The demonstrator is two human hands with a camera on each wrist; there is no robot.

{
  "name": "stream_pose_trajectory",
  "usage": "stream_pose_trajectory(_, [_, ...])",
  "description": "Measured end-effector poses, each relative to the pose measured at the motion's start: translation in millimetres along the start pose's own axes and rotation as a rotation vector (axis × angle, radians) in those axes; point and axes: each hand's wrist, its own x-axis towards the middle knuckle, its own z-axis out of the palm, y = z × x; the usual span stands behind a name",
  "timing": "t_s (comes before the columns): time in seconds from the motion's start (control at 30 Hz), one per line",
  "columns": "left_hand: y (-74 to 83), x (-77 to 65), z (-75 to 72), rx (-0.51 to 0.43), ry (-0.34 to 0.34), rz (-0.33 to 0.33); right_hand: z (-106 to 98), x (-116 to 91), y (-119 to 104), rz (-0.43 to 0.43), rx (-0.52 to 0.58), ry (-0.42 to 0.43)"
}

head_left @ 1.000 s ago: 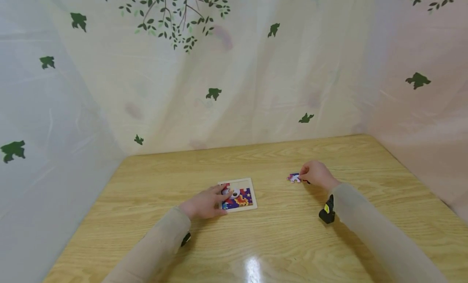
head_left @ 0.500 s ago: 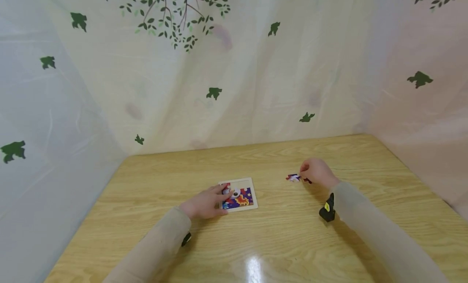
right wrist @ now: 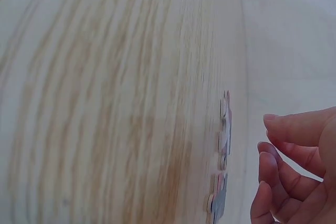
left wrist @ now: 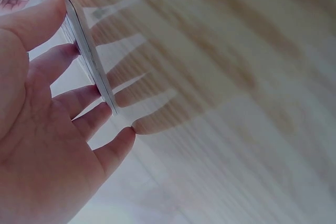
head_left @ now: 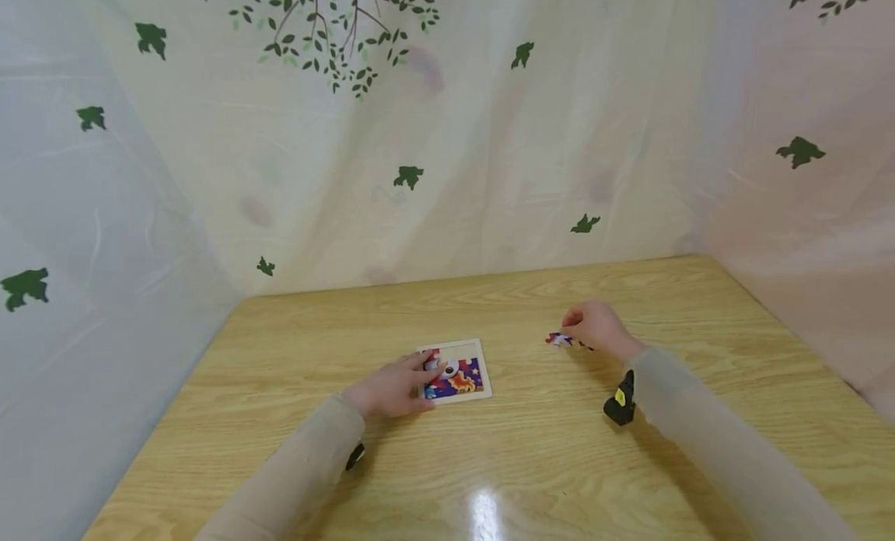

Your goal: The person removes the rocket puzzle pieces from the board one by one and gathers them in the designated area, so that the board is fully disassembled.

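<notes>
My left hand [head_left: 391, 387] lies spread at the left side of a framed jigsaw puzzle [head_left: 485, 379], its fingers reaching over the frame and covering part of the picture. In the left wrist view the fingertips touch the puzzle's edge [left wrist: 90, 51]. Colourful jigsaw pieces [head_left: 557, 339] lie on the table to the right of the frame. Just above them hovers my right hand [head_left: 601, 328], thumb and fingers bent loosely. The right wrist view shows this hand [right wrist: 294, 166] apart from the jigsaw pieces [right wrist: 226, 129], with nothing visible between the fingertips.
A wood-grain table [head_left: 531, 455] carries everything. Behind it hangs a pale curtain [head_left: 475, 137] printed with leaves and birds. A dark wrist camera [head_left: 620, 401] sits under the right sleeve.
My right hand has shifted slightly left and up over the loose pieces, and the pieces look slightly shifted. My left hand and the framed puzzle have stayed in place.
</notes>
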Motion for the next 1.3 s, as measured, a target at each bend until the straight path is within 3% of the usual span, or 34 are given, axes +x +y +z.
stream_pose_trajectory(0.2, [-2.2,0.6,2.1,-0.001,0.007,-0.003,8.9,2.1,-10.7,-0.099,-0.013,0.033])
stream_pose_trajectory(0.37, [-2.5,1.1,2.3,-0.005,0.005,-0.008,19.7,5.5,-20.0,-0.121,0.018,0.011])
stream_pose_trajectory(0.9, [-3.7,2.0,-1.2,-0.076,0.025,-0.006,49.5,14.0,-60.5,-0.089,0.109,-0.093])
stream_pose_trajectory(1.17, [-3.9,-2.2,-3.5,-0.055,0.022,-0.016,62.2,13.8,-71.3,-0.164,0.153,-0.126])
stream_pose_trajectory(1.3, [-6.6,-3.7,-3.5,-0.055,0.025,-0.013,68.5,15.3,-78.6,-0.105,0.161,-0.147])
